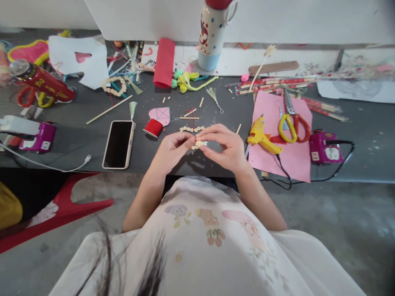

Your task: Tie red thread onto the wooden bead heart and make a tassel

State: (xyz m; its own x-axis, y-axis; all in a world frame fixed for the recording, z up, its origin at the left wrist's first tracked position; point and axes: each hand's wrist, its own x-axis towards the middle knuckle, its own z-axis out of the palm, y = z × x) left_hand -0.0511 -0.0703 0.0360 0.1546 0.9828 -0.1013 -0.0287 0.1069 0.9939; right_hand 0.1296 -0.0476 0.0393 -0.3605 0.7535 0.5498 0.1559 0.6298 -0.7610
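Both hands meet over the table's near edge. My left hand (174, 150) and my right hand (224, 146) pinch a small cluster of pale wooden pieces (199, 144) between their fingertips. Its underside and exact make-up are hidden by the fingers. Just beyond the fingertips lies a row of similar pale pieces (191, 129). Above that row, short wooden sticks (189, 117) lie with a red thread across them. To the left are a spool of red thread (153, 128) and a pink card piece with dark lines (161, 115).
A phone (119, 144) lies left of my hands. On the right, a pink sheet (279, 164) carries a yellow glue gun (262, 137) and scissors (291, 117). A flask (211, 37) stands at the back; a red can (43, 82) lies far left. Cables hang over both sides.
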